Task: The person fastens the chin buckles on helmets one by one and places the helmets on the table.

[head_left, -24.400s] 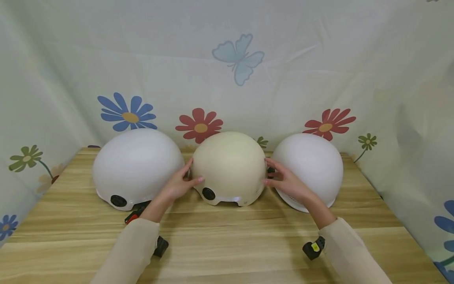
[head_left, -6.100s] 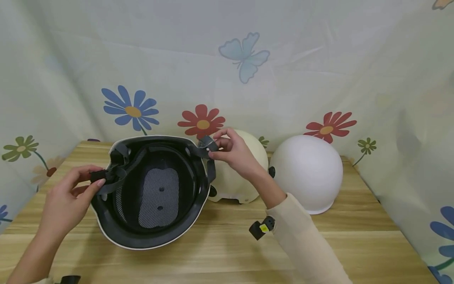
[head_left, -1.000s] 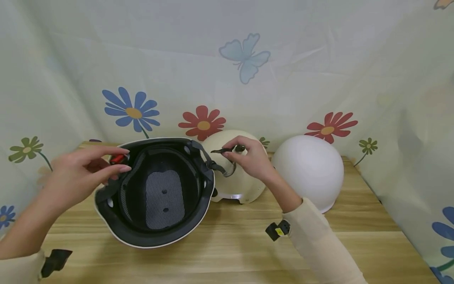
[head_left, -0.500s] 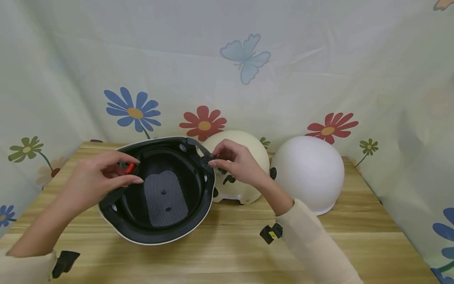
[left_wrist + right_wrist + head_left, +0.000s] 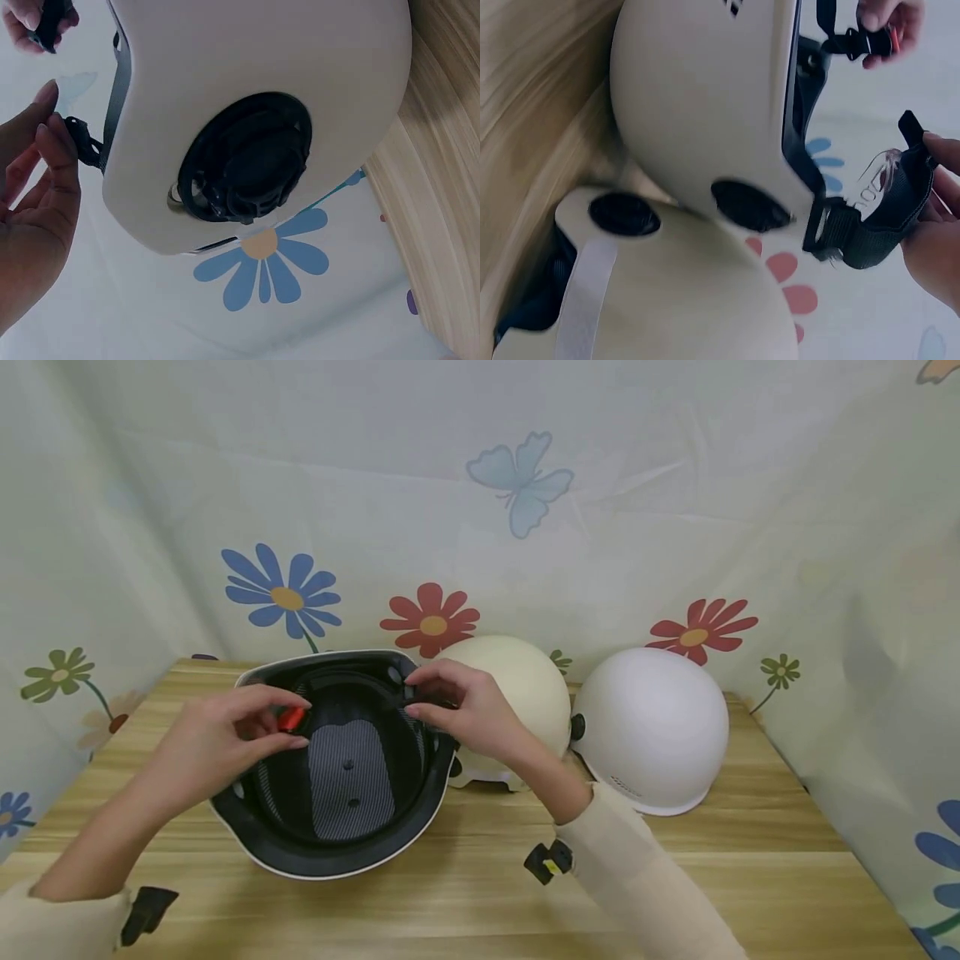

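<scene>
A white helmet point(image 5: 348, 752) lies upside down at the left of the table in the head view, its black padded inside facing up. Over its left side my left hand point(image 5: 217, 739) pinches a red and black buckle point(image 5: 291, 718) on the chin strap. My right hand point(image 5: 472, 710) is above the helmet's right rim, holding the other end of the strap. In the right wrist view this black webbing strap point(image 5: 877, 240) loops between rim and fingers, a narrow black tip point(image 5: 910, 127) sticking out beyond them. The two strap ends are apart, with a gap between the hands.
Right behind the upturned helmet stands a cream helmet point(image 5: 517, 693), dome up. A second white helmet point(image 5: 652, 727) sits dome up farther right. All rest on the wooden table point(image 5: 480, 877), backed by a flower-printed curtain point(image 5: 360, 485).
Since 24 seconds ago the left helmet has been turned over. In the last second my right hand moves left with its strap end, and my left hand shifts slightly right with the buckle.
</scene>
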The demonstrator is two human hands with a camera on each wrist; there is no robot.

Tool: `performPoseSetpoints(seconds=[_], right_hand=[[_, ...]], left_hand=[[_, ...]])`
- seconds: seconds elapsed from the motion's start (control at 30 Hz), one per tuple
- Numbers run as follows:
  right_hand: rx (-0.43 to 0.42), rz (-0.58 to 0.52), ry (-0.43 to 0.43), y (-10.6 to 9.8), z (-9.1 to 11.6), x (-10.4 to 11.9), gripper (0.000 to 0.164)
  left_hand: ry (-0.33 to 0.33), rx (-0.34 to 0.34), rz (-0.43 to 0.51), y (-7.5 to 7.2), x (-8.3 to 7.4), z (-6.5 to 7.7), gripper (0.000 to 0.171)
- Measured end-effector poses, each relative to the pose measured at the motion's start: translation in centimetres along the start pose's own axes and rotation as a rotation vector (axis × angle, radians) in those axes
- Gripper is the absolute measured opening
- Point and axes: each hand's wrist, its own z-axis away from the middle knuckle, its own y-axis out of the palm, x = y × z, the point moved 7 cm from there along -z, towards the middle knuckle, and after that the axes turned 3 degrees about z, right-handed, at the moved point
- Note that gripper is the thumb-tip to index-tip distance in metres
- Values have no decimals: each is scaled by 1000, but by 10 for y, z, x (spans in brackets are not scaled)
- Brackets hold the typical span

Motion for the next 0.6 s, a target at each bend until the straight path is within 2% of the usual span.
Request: performPoseSetpoints(seconds=[0.23, 0.6], right_hand=[[-17, -35, -58, 18, -6, 16, 26], [9, 1, -99, 37, -11, 28, 27]], left_hand=[[1, -6, -46, -1, -6, -5, 37], [19, -5, -56, 0, -13, -8, 35]])
